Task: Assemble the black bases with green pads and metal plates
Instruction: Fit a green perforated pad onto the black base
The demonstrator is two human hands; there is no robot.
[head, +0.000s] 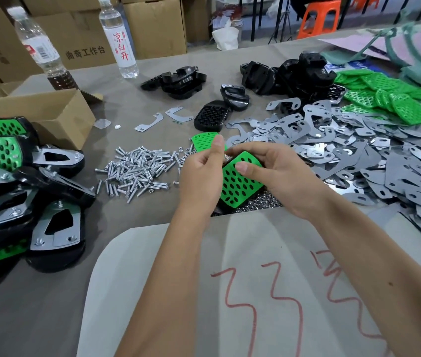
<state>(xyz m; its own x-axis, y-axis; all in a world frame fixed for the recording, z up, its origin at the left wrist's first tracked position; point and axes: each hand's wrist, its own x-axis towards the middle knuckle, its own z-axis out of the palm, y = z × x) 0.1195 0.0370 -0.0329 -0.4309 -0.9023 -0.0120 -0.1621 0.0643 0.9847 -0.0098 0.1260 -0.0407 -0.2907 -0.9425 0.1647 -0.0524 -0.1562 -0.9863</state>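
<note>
My right hand [276,176] grips a black base fitted with a perforated green pad [240,184], thumb pressed on the pad's top. My left hand [201,173] pinches something small at the pad's upper edge, where a screw tip shows; the item itself is hidden by my fingers. A loose green pad [203,140] lies on the table just behind my left hand. Loose black bases [299,73] sit at the back. Metal plates [346,143] spread in a heap to the right, and more green pads [389,96] are piled far right.
A pile of screws [137,168] lies left of my hands, and small nuts [261,202] lie under them. Finished assemblies [23,191] are stacked at the left beside a cardboard box [57,112]. Two bottles [119,37] stand behind. A white sheet with red marks [230,292] covers the near table.
</note>
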